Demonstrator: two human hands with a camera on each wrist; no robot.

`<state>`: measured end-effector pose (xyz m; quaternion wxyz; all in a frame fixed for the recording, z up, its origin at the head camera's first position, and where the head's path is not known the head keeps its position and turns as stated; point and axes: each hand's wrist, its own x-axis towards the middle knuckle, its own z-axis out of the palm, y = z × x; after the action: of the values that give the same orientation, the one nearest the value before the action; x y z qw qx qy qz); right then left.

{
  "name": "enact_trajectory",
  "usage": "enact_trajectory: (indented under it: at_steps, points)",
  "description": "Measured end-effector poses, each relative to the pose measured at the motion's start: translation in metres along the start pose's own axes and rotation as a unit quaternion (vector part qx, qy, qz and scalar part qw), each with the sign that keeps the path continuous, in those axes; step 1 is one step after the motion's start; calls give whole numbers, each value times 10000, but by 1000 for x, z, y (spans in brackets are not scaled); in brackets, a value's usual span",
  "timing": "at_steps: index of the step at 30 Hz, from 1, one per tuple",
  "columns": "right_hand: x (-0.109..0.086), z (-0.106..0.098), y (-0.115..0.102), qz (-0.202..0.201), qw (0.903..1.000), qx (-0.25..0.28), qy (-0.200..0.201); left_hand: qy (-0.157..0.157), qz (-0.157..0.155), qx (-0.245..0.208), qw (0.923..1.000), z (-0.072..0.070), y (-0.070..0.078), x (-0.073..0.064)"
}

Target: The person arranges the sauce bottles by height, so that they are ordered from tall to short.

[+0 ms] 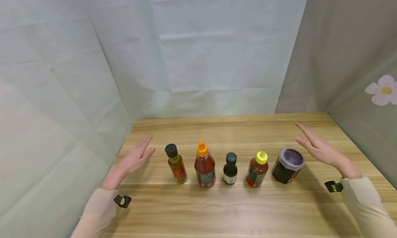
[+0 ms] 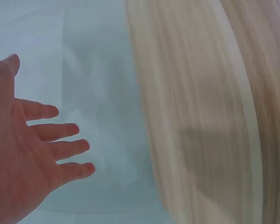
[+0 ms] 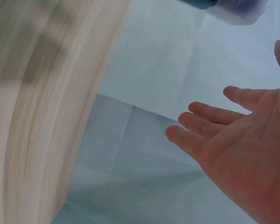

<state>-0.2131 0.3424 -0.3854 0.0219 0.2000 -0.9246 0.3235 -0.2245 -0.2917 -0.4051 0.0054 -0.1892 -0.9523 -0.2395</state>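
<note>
Five condiment containers stand in a row across the wooden table. From left, they are a black-capped oil bottle, a red sauce bottle with an orange nozzle, a small dark bottle, a red sauce bottle with a yellow nozzle and a dark jar with a translucent lid. My left hand is held with straight fingers left of the oil bottle, holding nothing; its palm shows in the left wrist view. To the right of the jar, my right hand is likewise straight-fingered and holds nothing.
Pale cloth hangs behind the wooden table and along both sides. A white flower print marks the right cloth. Small black devices are strapped at both wrists, next to light sleeves.
</note>
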Motion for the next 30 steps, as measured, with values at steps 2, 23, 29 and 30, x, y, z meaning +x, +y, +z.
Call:
enact_trajectory:
  at_steps: [2,23,29,30]
  points:
    - [0,0,-2,44,9999,116,-24,93,26,-126,9999,2,1,-1]
    - [1,5,-28,-553,9918,520,1030,52,410,-2130,9762,13,20,-21]
    - [0,5,-36,-673,9814,990,1499,-100,726,-3015,9506,15,27,-22]
    - [0,5,-37,-699,9798,1075,1537,-109,742,-3062,9490,16,29,-22]
